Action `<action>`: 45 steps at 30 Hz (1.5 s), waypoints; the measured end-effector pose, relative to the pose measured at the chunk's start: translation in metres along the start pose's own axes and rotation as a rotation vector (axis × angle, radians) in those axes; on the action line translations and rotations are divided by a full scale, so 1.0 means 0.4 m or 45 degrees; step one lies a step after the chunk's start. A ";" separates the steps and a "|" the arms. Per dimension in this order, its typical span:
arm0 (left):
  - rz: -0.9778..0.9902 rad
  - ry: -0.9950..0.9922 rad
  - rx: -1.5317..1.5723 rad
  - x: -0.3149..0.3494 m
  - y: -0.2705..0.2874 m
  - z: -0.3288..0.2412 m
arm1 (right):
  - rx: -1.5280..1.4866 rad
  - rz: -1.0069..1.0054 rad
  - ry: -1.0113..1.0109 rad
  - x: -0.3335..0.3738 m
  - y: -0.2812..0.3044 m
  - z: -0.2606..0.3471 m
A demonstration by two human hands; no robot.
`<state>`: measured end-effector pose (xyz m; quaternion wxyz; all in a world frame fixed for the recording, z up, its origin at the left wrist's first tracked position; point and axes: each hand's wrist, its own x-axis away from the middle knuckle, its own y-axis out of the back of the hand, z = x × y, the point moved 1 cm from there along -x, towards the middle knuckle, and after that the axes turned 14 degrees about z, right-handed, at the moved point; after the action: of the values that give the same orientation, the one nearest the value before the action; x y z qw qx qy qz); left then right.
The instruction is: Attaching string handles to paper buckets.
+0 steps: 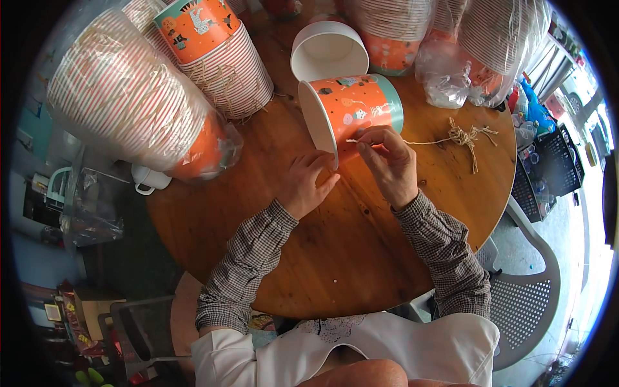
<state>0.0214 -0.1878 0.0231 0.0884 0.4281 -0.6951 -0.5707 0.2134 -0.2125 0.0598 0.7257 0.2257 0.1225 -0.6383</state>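
An orange paper bucket [354,109] with a teal base band and small printed figures lies on its side, its white-rimmed mouth turned left. At the lower part of that rim, my left hand [305,185] grips the edge, fingers over it and thumb stretched out below. My right hand [391,164] is closed in a pinch beside the bucket's printed wall. A short pale end of twine [351,140] sticks out from its fingertips. More twine leads from this hand rightward to a loose tangled bundle [461,136] on the table.
Behind the bucket rests an open white bowl-shaped container [329,51]. Tall bucket stacks, some in clear plastic, stand at the left [122,90], beside an orange-topped stack [222,64], and far right [503,39]. A white mug [151,178] sits near the round wooden table's [322,258] left edge. A grey chair [525,303] stands right.
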 end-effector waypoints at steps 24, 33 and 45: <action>-0.129 0.003 0.419 -0.045 -0.002 -0.026 | 0.022 0.035 0.015 -0.001 -0.012 -0.007; -0.302 0.102 0.936 -0.139 0.027 -0.080 | 0.086 -0.068 -0.004 -0.009 0.013 -0.014; 0.027 0.058 0.988 -0.089 -0.071 -0.020 | 0.615 0.346 0.503 0.026 -0.064 0.032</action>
<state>0.0621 -0.1683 0.0142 -0.0590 0.4352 -0.8615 -0.2549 0.1884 -0.2300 0.0616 0.6920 0.5245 0.0748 -0.4904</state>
